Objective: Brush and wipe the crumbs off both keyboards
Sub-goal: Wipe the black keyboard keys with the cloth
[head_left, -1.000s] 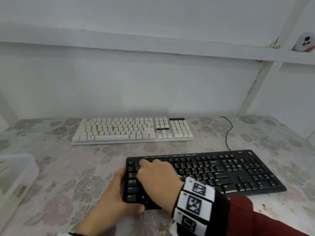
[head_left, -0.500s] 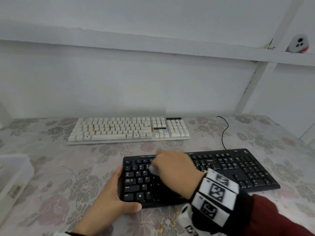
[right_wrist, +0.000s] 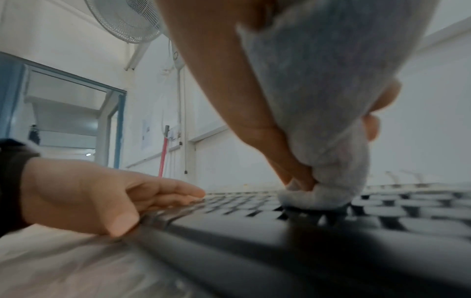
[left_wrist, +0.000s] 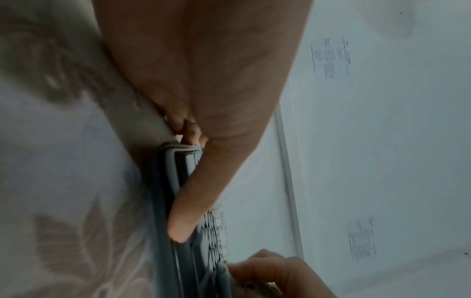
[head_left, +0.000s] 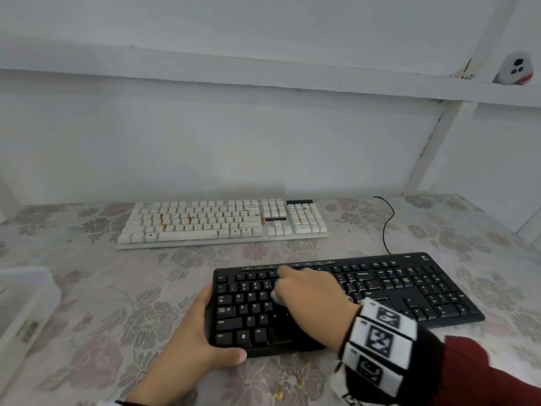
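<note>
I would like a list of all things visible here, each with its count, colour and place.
black keyboard: 1, black, near side of the table, being wiped.
white keyboard: 1, white with orange crumbs on the keys, far side of the table.
cloth: 1, pale grey, pressed on the black keyboard's keys.
cable: 1, black, behind the black keyboard.
tablecloth: 1, pale floral, covers the table; a few crumbs near the front edge.
plastic box: 1, clear, left edge.
fan: 1, white, on the wall.
left hand: holds the black keyboard's left end.
right hand: grips the cloth.
</note>
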The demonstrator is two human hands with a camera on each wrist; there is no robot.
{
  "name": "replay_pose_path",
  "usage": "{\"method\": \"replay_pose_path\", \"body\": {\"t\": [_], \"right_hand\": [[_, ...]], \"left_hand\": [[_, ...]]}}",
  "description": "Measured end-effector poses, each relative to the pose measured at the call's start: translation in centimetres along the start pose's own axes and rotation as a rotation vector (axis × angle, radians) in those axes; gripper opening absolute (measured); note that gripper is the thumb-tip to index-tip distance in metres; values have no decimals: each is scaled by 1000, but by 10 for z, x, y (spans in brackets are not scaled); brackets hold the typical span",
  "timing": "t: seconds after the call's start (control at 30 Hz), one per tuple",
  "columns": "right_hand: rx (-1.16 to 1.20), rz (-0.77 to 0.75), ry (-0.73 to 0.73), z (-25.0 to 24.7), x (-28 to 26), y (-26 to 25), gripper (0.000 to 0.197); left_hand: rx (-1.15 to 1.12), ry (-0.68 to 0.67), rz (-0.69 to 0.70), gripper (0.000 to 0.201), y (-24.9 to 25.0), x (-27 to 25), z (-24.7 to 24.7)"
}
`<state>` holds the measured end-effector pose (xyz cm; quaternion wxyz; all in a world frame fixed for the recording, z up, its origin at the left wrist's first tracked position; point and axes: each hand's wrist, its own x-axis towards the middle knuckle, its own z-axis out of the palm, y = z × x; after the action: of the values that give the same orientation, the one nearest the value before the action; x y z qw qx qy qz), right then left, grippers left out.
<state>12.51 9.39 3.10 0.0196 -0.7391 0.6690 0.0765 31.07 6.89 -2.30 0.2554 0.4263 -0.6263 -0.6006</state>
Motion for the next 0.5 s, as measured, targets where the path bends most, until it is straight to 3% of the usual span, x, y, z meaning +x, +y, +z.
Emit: {"method": "replay_pose_path", "body": {"t": [0.13,0.17,0.23,0.37,0.5], "right_hand": [[-42,110,-72,-1,-7,23,31],[-37,111,-56,-4,-5,22,25],[3,69,16,-13,4,10,13],[106,-136,76,-17,28,-41,23],[67,-212,57,-10,33,-66,16]], "left_hand": [[0,-13,22,88,-8,1,-4],[-5,-8,16,87,-7,1,-3],[3,2,1,83,-1,0,0],[26,54,-12,82,2,4,2],[48,25,-61,114,-12,10,-3]]}}
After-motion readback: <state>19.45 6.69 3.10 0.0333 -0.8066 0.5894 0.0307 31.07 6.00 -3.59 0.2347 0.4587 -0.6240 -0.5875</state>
